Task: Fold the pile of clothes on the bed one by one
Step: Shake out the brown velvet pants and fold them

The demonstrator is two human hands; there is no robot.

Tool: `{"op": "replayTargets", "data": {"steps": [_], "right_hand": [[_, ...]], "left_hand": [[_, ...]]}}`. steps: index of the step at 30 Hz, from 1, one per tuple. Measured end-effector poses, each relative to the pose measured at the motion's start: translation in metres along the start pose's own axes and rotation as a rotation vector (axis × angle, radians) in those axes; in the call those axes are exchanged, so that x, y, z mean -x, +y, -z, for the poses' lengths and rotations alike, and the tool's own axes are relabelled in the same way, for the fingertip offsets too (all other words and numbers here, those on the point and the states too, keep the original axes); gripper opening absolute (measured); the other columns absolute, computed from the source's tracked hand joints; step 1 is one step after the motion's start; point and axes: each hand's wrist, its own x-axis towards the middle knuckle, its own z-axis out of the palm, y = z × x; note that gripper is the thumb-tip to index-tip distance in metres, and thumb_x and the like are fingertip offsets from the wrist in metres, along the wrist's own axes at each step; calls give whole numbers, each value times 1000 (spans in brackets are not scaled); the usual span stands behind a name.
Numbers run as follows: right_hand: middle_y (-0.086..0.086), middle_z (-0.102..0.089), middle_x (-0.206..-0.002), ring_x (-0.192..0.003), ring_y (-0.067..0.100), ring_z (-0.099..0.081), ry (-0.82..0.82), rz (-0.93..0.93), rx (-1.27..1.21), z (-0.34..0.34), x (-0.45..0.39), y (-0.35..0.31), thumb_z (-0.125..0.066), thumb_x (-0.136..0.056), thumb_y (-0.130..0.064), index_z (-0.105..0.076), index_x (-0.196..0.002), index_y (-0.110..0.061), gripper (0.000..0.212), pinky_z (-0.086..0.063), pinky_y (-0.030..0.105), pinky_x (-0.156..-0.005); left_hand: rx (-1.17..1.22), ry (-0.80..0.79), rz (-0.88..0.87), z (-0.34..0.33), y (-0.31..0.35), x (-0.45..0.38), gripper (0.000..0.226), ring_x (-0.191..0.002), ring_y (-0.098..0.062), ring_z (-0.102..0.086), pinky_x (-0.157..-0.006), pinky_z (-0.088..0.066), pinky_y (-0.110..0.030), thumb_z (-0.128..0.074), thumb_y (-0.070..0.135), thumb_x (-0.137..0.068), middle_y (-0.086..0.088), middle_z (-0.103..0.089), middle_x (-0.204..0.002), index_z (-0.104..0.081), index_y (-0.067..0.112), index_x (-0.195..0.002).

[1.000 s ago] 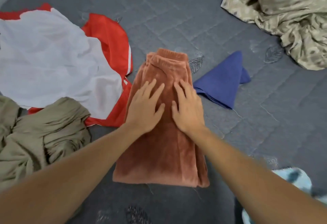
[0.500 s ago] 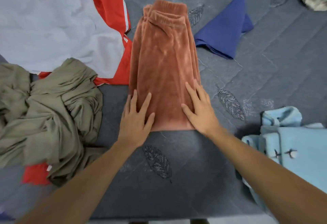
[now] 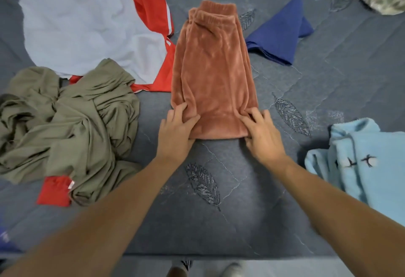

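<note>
Rust-brown fleece trousers [image 3: 213,68] folded lengthwise, lying mid-bed on grey quilted bed cover [image 3: 219,222], waistband at far end. Left hand [image 3: 176,126] pinching near-left hem corner, right hand [image 3: 262,132] pinching near-right hem corner, fabric bunched under fingers. Crumpled olive garment [image 3: 65,123] left, white-and-red shirt [image 3: 87,24] far left, folded navy cloth [image 3: 278,33] just right of trousers, light-blue fleece top [image 3: 361,156] near right.
</note>
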Motion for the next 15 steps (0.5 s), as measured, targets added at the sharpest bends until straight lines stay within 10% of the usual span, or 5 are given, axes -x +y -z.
{"op": "replayTargets", "data": {"steps": [5,11,15], "right_hand": [[-2,-48,-132,-110,25,-43,-72,72,67,21,65,-13,-67,-79,-1,-61,-137,-18,61,-57,41,-58],[2,-47,-155,-150,29,-35,-341,207,-40,59,165,-31,-58,-61,-12,-73,-97,-11,39,-35,53,-118],[4,-71,-104,-104,33,-67,-590,62,-89,95,151,-37,-59,-70,-24,-67,-92,-20,24,-56,43,-84]], "left_hand": [[-18,-17,-76,14,17,75,53,-142,-31,-39,-102,-42,-48,-88,22,-75,-5,-38,-162,-73,20,-126],[81,-244,-191,40,47,190,53,-156,-23,-25,-125,-27,-51,-83,25,-79,0,-40,-163,-71,20,-130],[292,-374,-136,81,50,191,45,-136,-20,-53,-115,-42,-40,-75,24,-84,1,-66,-135,-69,17,-129]]}}
